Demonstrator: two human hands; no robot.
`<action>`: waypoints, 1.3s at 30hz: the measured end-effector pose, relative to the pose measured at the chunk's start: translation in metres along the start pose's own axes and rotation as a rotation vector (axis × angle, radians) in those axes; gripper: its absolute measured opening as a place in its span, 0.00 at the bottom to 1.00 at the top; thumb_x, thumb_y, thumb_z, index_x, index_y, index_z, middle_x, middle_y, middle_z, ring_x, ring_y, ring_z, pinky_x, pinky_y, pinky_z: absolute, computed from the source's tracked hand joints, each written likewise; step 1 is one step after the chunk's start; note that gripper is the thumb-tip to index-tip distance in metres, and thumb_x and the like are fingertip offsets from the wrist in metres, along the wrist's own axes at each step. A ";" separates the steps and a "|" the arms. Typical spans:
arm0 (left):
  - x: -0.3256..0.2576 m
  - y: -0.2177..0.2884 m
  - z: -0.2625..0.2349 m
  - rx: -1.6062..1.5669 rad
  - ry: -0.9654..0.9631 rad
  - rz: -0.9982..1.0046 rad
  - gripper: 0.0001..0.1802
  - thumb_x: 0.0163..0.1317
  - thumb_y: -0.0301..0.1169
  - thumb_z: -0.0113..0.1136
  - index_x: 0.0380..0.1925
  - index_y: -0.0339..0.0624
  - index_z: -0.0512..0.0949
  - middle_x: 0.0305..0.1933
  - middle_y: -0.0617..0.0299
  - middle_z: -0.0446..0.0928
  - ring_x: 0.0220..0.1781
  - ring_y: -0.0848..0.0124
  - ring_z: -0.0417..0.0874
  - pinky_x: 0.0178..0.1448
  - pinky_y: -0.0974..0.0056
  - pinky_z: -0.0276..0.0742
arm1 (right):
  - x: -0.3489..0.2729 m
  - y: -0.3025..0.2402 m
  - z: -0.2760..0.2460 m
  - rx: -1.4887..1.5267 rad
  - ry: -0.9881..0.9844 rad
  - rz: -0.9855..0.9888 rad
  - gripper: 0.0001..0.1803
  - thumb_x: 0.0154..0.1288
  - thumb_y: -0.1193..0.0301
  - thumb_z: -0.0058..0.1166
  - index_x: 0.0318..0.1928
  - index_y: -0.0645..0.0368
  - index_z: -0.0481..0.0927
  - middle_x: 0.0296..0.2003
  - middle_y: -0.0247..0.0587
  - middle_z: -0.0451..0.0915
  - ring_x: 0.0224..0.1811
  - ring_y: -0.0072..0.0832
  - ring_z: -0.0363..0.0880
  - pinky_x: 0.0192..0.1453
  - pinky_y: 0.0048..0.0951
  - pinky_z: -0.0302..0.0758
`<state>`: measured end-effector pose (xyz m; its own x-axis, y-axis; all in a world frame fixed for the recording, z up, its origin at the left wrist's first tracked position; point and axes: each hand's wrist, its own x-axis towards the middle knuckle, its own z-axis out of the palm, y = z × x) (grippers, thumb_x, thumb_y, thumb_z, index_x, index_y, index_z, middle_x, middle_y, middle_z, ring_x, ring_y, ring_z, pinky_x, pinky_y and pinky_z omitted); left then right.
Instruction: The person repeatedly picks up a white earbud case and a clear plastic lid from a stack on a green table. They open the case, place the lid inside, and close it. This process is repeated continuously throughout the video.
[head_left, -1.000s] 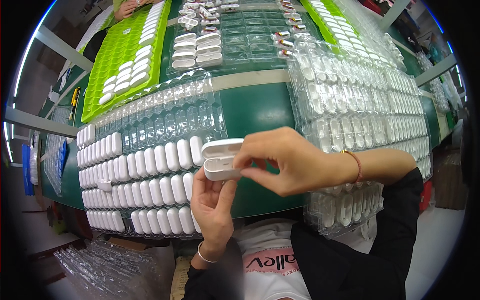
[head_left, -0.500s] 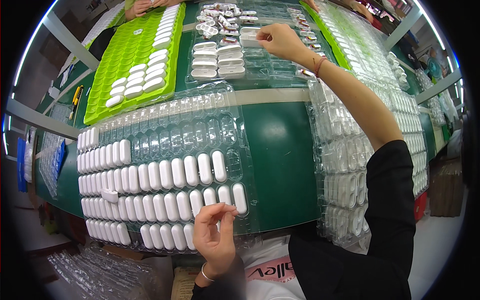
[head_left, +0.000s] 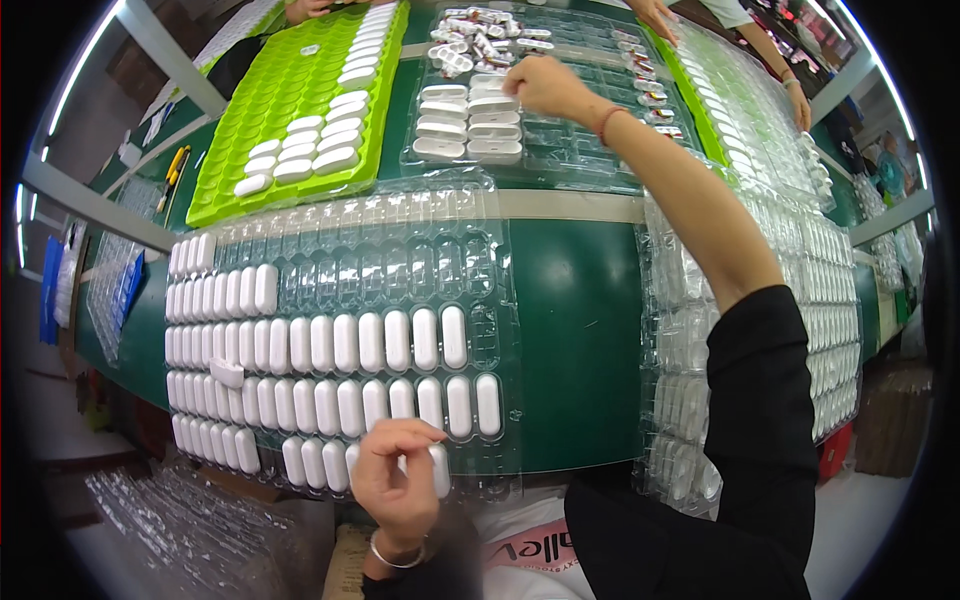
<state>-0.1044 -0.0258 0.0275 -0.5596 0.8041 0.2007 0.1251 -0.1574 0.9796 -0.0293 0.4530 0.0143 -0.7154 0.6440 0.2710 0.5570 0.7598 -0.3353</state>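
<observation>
My right hand [head_left: 548,88] reaches to the far clear tray, its fingers closed at the right end of a white oval case [head_left: 488,82]. Below it, open white cases [head_left: 495,132] stand in two columns. My left hand [head_left: 397,482] is near the front edge of the near clear tray [head_left: 385,270], thumb and fingers curled together. Whatever is between its fingertips is hidden. A closed white case [head_left: 438,470] shows beside those fingers. Rows of closed white cases [head_left: 350,405] fill much of the near tray, and one loose white piece [head_left: 227,373] lies across them.
A lime green tray [head_left: 225,165] with white cases stands at the far left. Small white and red parts [head_left: 475,40] are heaped at the back. Stacked clear trays [head_left: 680,330] rise at the right. Other people's hands [head_left: 655,18] are at the far side.
My right hand has moved a little left over the far tray, toward the case column. The left hand has moved left and down, and its fingers curl more. The view has shifted slightly.
</observation>
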 end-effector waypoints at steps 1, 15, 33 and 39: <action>0.008 0.003 -0.009 0.121 0.007 0.066 0.10 0.59 0.10 0.49 0.36 0.33 0.73 0.36 0.50 0.79 0.38 0.68 0.80 0.44 0.69 0.75 | -0.002 -0.009 -0.010 -0.008 -0.005 -0.009 0.13 0.53 0.75 0.49 0.35 0.58 0.86 0.36 0.48 0.85 0.43 0.44 0.84 0.49 0.39 0.79; 0.215 -0.081 -0.118 1.573 0.082 0.197 0.19 0.55 0.28 0.64 0.48 0.40 0.76 0.45 0.49 0.81 0.47 0.48 0.81 0.49 0.50 0.76 | -0.275 -0.025 -0.185 0.055 0.167 0.153 0.10 0.67 0.74 0.52 0.44 0.63 0.84 0.35 0.42 0.87 0.36 0.26 0.86 0.39 0.27 0.78; -0.032 0.020 0.087 0.532 -0.537 0.542 0.23 0.49 0.13 0.66 0.48 0.32 0.78 0.42 0.47 0.78 0.42 0.54 0.81 0.45 0.58 0.79 | -0.375 0.088 -0.229 -0.513 0.128 0.675 0.11 0.60 0.65 0.56 0.34 0.60 0.83 0.28 0.44 0.84 0.32 0.43 0.83 0.40 0.38 0.77; -0.050 -0.009 0.128 0.587 -0.493 0.427 0.18 0.53 0.16 0.64 0.47 0.31 0.79 0.43 0.49 0.77 0.42 0.55 0.80 0.45 0.58 0.77 | -0.412 0.103 -0.227 -0.471 -0.036 0.878 0.10 0.53 0.64 0.60 0.28 0.58 0.83 0.32 0.47 0.84 0.36 0.42 0.83 0.40 0.39 0.77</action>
<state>0.0273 0.0092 0.0068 0.0323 0.9215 0.3871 0.7204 -0.2900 0.6301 0.4185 0.2863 0.0725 0.0224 0.9974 0.0686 0.9997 -0.0218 -0.0090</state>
